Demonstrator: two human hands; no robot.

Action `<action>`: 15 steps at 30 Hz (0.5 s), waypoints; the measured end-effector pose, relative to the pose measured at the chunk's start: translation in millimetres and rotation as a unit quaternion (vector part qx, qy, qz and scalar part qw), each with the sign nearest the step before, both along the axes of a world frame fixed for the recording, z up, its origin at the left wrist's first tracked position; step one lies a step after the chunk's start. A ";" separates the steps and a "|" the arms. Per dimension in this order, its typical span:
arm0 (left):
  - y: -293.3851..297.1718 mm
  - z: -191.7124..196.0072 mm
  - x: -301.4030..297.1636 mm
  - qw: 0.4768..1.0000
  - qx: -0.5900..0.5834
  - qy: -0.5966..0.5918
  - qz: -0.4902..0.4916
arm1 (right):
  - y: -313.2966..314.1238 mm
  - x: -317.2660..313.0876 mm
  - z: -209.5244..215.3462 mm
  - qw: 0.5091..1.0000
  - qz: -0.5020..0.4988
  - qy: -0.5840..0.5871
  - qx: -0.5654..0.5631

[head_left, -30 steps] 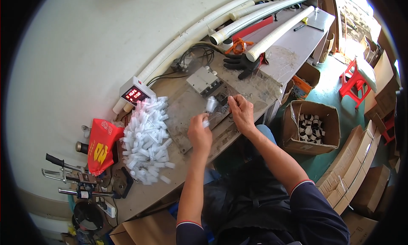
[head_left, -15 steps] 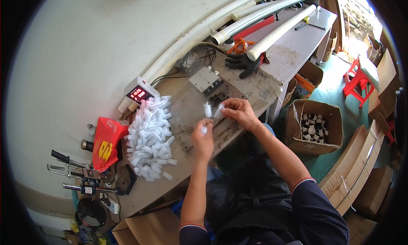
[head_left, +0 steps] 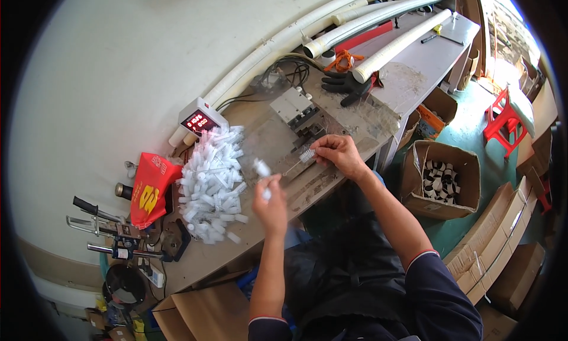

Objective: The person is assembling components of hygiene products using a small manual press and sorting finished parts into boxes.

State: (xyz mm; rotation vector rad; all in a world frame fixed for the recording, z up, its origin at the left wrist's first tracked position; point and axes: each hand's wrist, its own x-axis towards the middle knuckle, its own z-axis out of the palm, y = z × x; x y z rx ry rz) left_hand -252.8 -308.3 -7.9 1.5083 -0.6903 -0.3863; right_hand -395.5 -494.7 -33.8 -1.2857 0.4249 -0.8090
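Observation:
My right hand (head_left: 338,154) pinches a small round bristle brush (head_left: 306,155), whose thin wire stem points toward my left hand. My left hand (head_left: 270,205), slightly smeared by motion, is closed on small white brushes; one white brush (head_left: 261,167) sticks out above its fingers, and another white end (head_left: 267,194) shows at the palm. Left of that hand, a large heap of white bristle brushes (head_left: 213,187) lies on the workbench (head_left: 254,142). Just beyond my right hand stands a small metal machine (head_left: 294,110) with dark jaws.
A counter box with red digits (head_left: 200,121) and a red bag (head_left: 155,190) border the heap. A black glove (head_left: 346,87) and long white tubes (head_left: 402,45) lie farther back. Right of the bench, a cardboard box (head_left: 414,181) holds black-and-white pieces, near a red stool (head_left: 503,122).
My left hand has moved left toward the heap, away from my right hand, with the brushes still in it. The right hand keeps its brush beside the machine.

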 end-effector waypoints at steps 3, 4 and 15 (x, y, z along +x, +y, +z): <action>51.7 1.3 9.9 0.996 -0.045 0.048 0.057 | -1.3 -2.1 -2.3 1.000 0.004 0.001 0.002; 80.2 2.3 18.2 0.994 -0.038 0.031 0.101 | 0.6 2.3 -1.6 1.000 0.014 0.000 0.002; 430.8 41.2 79.4 0.852 -0.011 -0.052 0.521 | 8.9 1.0 -2.0 0.989 -0.036 0.078 -0.118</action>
